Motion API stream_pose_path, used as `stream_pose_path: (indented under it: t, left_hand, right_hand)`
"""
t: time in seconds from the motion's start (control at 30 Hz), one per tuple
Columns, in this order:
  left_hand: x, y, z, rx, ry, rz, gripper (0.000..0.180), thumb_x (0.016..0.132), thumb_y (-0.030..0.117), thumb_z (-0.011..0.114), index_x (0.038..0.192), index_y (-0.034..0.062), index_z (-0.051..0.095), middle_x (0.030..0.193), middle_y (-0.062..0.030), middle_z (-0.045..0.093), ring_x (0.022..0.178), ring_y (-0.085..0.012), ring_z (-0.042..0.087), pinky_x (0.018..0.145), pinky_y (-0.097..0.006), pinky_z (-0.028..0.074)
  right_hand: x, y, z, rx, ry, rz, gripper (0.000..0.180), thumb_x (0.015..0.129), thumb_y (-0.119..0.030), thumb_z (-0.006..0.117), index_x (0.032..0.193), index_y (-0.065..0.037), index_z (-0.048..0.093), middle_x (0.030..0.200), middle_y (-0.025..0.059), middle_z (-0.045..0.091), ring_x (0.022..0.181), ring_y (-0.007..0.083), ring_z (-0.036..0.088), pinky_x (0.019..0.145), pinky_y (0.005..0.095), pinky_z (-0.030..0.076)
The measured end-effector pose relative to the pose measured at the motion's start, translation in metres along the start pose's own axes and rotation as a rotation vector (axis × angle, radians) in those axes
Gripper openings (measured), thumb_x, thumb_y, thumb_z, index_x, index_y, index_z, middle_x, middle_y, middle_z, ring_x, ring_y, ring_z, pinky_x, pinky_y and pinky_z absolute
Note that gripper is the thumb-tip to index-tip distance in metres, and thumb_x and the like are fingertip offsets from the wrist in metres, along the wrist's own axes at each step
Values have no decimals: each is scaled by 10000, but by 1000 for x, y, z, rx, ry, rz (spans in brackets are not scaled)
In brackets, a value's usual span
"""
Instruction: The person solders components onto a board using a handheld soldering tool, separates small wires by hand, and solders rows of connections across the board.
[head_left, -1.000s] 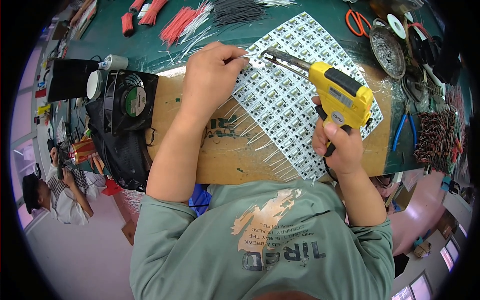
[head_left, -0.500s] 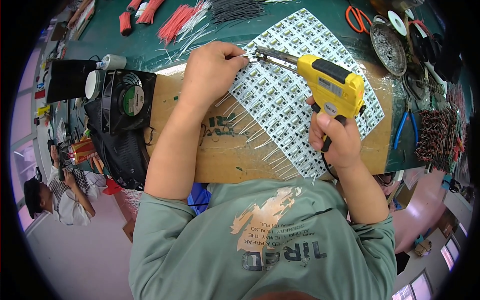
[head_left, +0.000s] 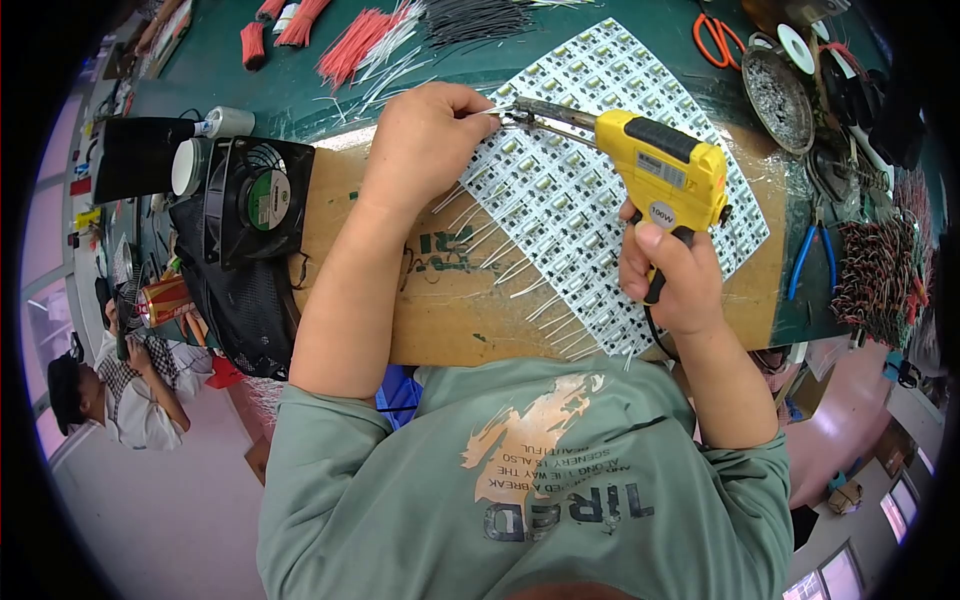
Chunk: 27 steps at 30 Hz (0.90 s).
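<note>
I see the left hand (head_left: 425, 140) reaching up from 6 o'clock w/ forearm straight, knuckles up, fingers curled tight & pinching a thin white wire (head_left: 492, 110) at the tip, right where it meets the panel. Right hand (head_left: 668, 275) sits at approx 4 o'clock of the left, wrist bent, wrapped closed around the grip of a yellow soldering gun (head_left: 655, 170), thumb up along the handle. Gun's metal nose (head_left: 545, 110) points toward 9 o'clock and ends touching or just beside the pinched wire; can't tell which.

The panel (head_left: 590, 190) is a white sheet of small circuit boards in rows, lying tilted, corner toward 12 o'clock, on a brown wooden board (head_left: 420, 310). Many short white leads (head_left: 500, 255) stick out from its lower-left edge across the wood. The wooden board rests on a green worktop (head_left: 560, 50).

Labels etc.: small round white sticker on the gun's side, just above the right thumb; dark green stencil marks on the wood at 6 o'clock of the left wrist. Black fan (head_left: 245, 200) w/ round green hub label at 9 o'clock of the board. Red wire bundle (head_left: 355, 45) & black wire bundle (head_left: 470, 15) at 12 o'clock. Orange scissors (head_left: 715, 35), round metal dish (head_left: 778, 95) & blue-handled pliers (head_left: 815, 260) toward 2–3 o'clock. Another person (head_left: 130, 385) sits low at 8 o'clock.
</note>
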<state>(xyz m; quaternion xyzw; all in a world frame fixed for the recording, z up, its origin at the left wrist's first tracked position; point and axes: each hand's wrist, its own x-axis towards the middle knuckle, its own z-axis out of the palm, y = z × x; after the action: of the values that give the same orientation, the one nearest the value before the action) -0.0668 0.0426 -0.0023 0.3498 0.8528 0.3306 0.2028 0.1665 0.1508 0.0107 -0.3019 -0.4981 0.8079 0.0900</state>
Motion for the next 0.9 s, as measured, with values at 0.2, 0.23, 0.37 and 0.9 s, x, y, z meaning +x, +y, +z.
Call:
stream_pose_path:
  t: [0.2,0.23,0.37,0.9]
  left_hand:
    - [1,1,-1,4,-20,-21,202,771,177,726,904,26,718,752,-67,684,655,-133,604,634,-271,479]
    - [0,1,-1,4,-20,-21,202,771,177,726,904,26,718,752,-67,684,655,-133,604,634,-271,479]
    - [0,2,0,-10,-8,-10,202,758,191,704,883,32,718,810,-142,685,727,-268,653,698,-340,504]
    - [0,5,-2,10,-15,-25,204,769,183,715,896,24,715,761,-89,687,665,-168,624,649,-293,487]
  right_hand:
    - [0,-1,2,17,2,-27,504,843,-241,578,1212,84,464,597,10,452,447,84,426,433,219,356]
    - [1,1,1,39,4,-32,568,824,-262,591,1251,74,429,595,18,422,425,95,412,400,226,345]
    - [-1,4,-1,100,10,-74,563,827,-259,589,1250,72,423,586,16,416,423,94,412,395,226,341]
    - [1,-2,3,14,-22,-34,482,874,-207,538,1244,95,469,573,8,475,453,73,421,464,209,353]
